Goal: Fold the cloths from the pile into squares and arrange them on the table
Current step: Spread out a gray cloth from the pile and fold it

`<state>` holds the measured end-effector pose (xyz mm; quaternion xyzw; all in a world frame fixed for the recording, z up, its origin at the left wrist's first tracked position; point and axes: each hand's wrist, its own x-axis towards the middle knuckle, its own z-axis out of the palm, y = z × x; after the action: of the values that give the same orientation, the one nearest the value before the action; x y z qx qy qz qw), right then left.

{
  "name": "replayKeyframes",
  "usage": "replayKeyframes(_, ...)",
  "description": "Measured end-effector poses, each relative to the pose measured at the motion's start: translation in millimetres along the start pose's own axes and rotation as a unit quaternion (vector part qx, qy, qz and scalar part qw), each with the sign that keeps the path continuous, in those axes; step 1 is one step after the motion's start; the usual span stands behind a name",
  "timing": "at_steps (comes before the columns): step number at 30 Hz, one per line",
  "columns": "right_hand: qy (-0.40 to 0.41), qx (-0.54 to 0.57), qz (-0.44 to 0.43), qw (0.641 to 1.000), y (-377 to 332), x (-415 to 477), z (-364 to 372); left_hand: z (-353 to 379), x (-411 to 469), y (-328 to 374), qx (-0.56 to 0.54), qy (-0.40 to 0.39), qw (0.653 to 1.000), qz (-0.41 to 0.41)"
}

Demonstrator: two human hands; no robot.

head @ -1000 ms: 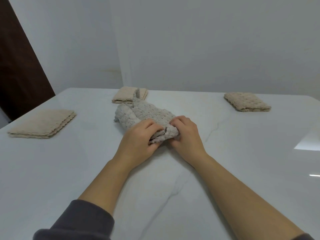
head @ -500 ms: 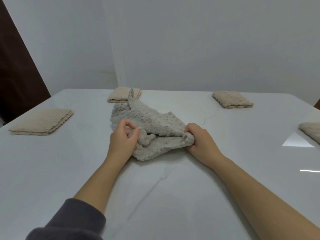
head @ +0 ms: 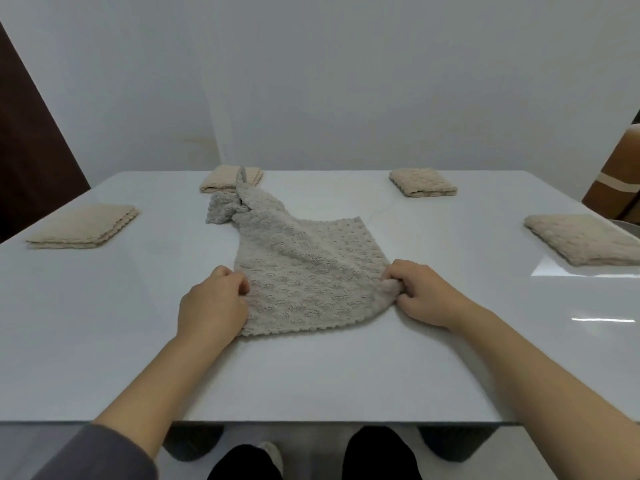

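Note:
A grey-beige textured cloth [head: 304, 271] lies partly spread on the white table [head: 104, 341], its far corner still bunched near a small crumpled heap [head: 221, 211]. My left hand [head: 211, 303] grips the cloth's near left edge with curled fingers. My right hand [head: 422, 292] pinches the near right corner. Folded cloths lie around: one at the left [head: 83, 226], one at the far left [head: 230, 178], one at the far right [head: 422, 181], and one at the right edge [head: 585, 242].
A white wall stands behind the table. A dark door is at the left. A brown object [head: 620, 174] stands past the table's right corner. The table's near edge [head: 311, 422] is close to my body, with my legs below it.
My hands have pulled apart, the left going left and the right going right, and the bunched cloth has opened out flat between them. The view has also tipped down and widened.

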<state>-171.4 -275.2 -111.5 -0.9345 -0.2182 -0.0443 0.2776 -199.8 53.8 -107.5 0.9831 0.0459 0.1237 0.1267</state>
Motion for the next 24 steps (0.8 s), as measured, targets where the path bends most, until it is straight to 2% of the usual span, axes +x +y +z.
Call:
replayKeyframes(3, 0.008, 0.063, 0.061, 0.996, -4.1, -16.5, -17.4, -16.2, -5.9, 3.8, 0.044, -0.015, 0.999, 0.018)
replayKeyframes(5, 0.040, 0.085, 0.074, 0.993, -10.2, -18.3, -25.1, -23.0, -5.2, 6.6, 0.080, -0.006, 0.996, 0.035)
replayKeyframes(8, 0.079, 0.072, 0.062, 0.992, -22.7, 0.8, -22.6, -21.6, 7.8, 18.6, 0.041, 0.022, 0.997, 0.066)
replayKeyframes(11, 0.000, -0.006, 0.053, 0.999, -36.5, 42.6, 2.6, 0.5, 29.4, 36.2, -0.001, -0.036, 0.993, 0.111)
replayKeyframes(13, -0.059, -0.034, 0.060, 0.996, -44.6, 65.8, 23.8, 21.3, 39.5, 40.5, 0.013, -0.103, 0.990, 0.097)
replayKeyframes(15, -0.085, -0.082, 0.075, 0.990, -42.5, 80.2, 39.8, 38.6, 44.3, 37.2, 0.044, -0.149, 0.986, 0.066)
replayKeyframes(18, -0.112, -0.181, 0.101, 0.972, -32.8, 84.2, 48.6, 42.4, 45.9, 34.5, 0.064, -0.160, 0.983, 0.059)
replayKeyframes(24, -0.093, -0.189, 0.123, 0.970, -34.1, 66.5, 53.9, 41.5, 30.3, 27.0, 0.060, -0.146, 0.985, 0.063)
